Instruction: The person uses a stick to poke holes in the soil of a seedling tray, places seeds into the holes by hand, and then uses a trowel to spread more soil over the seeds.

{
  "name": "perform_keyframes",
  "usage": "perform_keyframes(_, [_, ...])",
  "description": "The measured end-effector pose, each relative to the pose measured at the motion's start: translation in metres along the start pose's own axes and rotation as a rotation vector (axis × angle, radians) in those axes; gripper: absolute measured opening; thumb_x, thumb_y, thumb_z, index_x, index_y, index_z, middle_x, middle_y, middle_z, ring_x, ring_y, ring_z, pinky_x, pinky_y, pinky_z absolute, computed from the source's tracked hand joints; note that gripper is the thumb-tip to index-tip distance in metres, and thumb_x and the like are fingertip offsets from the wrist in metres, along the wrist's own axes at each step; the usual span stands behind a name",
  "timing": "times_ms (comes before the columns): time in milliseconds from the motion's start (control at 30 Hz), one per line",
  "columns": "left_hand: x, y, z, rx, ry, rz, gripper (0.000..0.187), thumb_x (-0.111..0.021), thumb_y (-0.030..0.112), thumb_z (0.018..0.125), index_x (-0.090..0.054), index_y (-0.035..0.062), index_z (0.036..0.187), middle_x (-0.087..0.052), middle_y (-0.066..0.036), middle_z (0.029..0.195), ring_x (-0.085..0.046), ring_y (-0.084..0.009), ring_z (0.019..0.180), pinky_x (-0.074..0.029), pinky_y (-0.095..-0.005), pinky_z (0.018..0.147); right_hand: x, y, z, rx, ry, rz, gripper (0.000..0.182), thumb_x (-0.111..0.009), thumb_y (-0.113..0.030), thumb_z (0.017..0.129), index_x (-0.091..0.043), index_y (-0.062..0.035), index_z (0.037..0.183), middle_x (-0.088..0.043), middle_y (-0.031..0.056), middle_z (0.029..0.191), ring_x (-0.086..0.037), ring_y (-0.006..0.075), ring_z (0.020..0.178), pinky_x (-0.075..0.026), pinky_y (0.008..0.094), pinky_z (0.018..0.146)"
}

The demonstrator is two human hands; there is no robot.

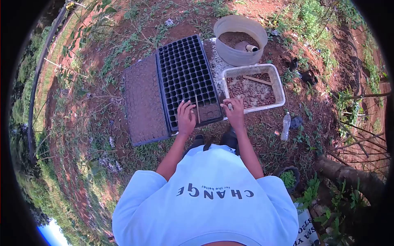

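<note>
Far left: soil tray (145,102), on the ground, its right edge against the cell tray (186,69). The cell tray shows dark cells over most of its face and soil in the near right corner. Left hand (186,118) is over its near cells, fingers slightly apart; whether they press on it cannot be told. A thin stick (198,110) lies across the cells just right of that hand; a sideways knock could shift it and drag soil into neighbouring cells. Right hand (234,114) is bent between tray edge and basin (280,93); whether its fingers meet or pinch anything cannot be told. Its closeness to the basin rim risks a bump, spilling the brown pieces (256,98). Behind stands the tub (221,52); farther right, a bottle (285,127).
</note>
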State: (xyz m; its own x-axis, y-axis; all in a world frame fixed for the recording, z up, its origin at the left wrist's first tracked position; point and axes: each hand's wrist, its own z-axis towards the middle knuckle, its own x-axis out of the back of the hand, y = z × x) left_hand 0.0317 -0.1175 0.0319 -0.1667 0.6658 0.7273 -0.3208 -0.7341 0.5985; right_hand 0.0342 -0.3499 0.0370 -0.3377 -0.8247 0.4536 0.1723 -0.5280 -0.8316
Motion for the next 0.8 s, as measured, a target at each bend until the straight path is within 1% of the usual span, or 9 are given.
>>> perform_keyframes(100, [0.026,-0.031,-0.019,0.044,0.012,0.039,0.027,-0.055,0.000,0.085,-0.062,0.0068,0.110,-0.055,-0.012,0.128,-0.039,-0.0356,0.132,-0.032,-0.0463,0.110,-0.037,-0.015,-0.017,-0.025,-0.042,0.035,0.020,-0.077,-0.010,0.075,-0.068,-0.0067,0.092,-0.066,0.0059,0.090,-0.055,0.0244,0.091,-0.044,0.0371,0.084])
perform_keyframes(133, [0.035,-0.041,-0.024,0.042,0.004,0.047,0.028,-0.055,0.001,0.085,-0.061,0.0069,0.111,-0.054,-0.012,0.128,-0.038,-0.0358,0.133,-0.031,-0.0467,0.110,-0.048,-0.020,-0.024,-0.023,-0.062,0.058,0.021,-0.075,-0.005,0.076,-0.068,-0.0063,0.096,-0.065,0.0066,0.090,-0.054,0.0261,0.092,-0.044,0.0383,0.086])
perform_keyframes(200, [0.051,-0.054,-0.034,0.046,0.001,0.055,0.028,-0.055,0.002,0.086,-0.061,0.0070,0.113,-0.054,-0.013,0.129,-0.038,-0.0361,0.133,-0.030,-0.0472,0.110,-0.065,-0.035,-0.035,-0.007,-0.072,0.044,0.021,-0.074,-0.005,0.076,-0.068,-0.0063,0.096,-0.065,0.0067,0.090,-0.054,0.0264,0.093,-0.044,0.0383,0.086])
perform_keyframes(267, [0.063,-0.065,-0.040,0.069,-0.042,0.121,0.029,-0.055,0.005,0.086,-0.060,0.0064,0.115,-0.053,-0.013,0.131,-0.035,-0.0361,0.136,-0.029,-0.0483,0.112,-0.080,-0.047,-0.040,0.054,-0.067,-0.005,0.021,-0.073,-0.006,0.077,-0.068,-0.0063,0.097,-0.066,0.0076,0.090,-0.055,0.0271,0.094,-0.046,0.0382,0.086])
perform_keyframes(367, [0.073,-0.079,-0.046,0.053,-0.125,0.116,0.034,-0.056,0.009,0.087,-0.057,0.0069,0.122,-0.049,-0.014,0.137,-0.030,-0.0359,0.140,-0.026,-0.0493,0.114,-0.097,-0.060,-0.052,0.022,-0.074,-0.008,0.021,-0.073,-0.007,0.077,-0.069,-0.0061,0.097,-0.066,0.0083,0.091,-0.055,0.0280,0.095,-0.046,0.0383,0.085])
perform_keyframes(500, [0.072,-0.093,-0.048,0.029,-0.205,0.178,0.043,-0.056,0.014,0.089,-0.050,0.0076,0.131,-0.043,-0.014,0.144,-0.024,-0.0359,0.143,-0.021,-0.0498,0.116,-0.115,-0.067,-0.062,-0.018,-0.110,-0.039,0.021,-0.073,-0.007,0.077,-0.070,-0.0065,0.097,-0.067,0.0084,0.093,-0.055,0.0284,0.094,-0.046,0.0381,0.085])
perform_keyframes(600, [0.069,-0.101,-0.052,-0.023,-0.252,0.235,0.052,-0.053,0.023,0.092,-0.042,0.0076,0.140,-0.034,-0.014,0.151,-0.019,-0.0364,0.145,-0.014,-0.0505,0.118,-0.128,-0.071,-0.068,0.006,-0.140,-0.046,0.019,-0.074,-0.008,0.078,-0.071,-0.0093,0.096,-0.066,0.0065,0.092,-0.054,0.0263,0.095,-0.046,0.0365,0.085])
perform_keyframes(700, [0.067,-0.101,-0.054,-0.031,-0.281,0.252,0.054,-0.052,0.025,0.093,-0.040,0.0076,0.142,-0.031,-0.014,0.153,-0.018,-0.0369,0.145,-0.013,-0.0512,0.118,-0.138,-0.072,-0.063,0.005,-0.143,-0.111,0.017,-0.074,-0.009,0.078,-0.072,-0.0097,0.094,-0.065,0.0073,0.090,-0.054,0.0272,0.094,-0.047,0.0369,0.085])
perform_keyframes(800, [0.069,-0.103,-0.052,-0.027,-0.335,0.320,0.055,-0.049,0.031,0.095,-0.037,0.0113,0.145,-0.027,-0.012,0.155,-0.015,-0.0357,0.146,-0.011,-0.0514,0.118,-0.149,-0.074,-0.060,0.049,-0.136,-0.130,0.017,-0.073,-0.009,0.077,-0.072,-0.0096,0.094,-0.064,0.0081,0.088,-0.054,0.0277,0.093,-0.047,0.0377,0.085])
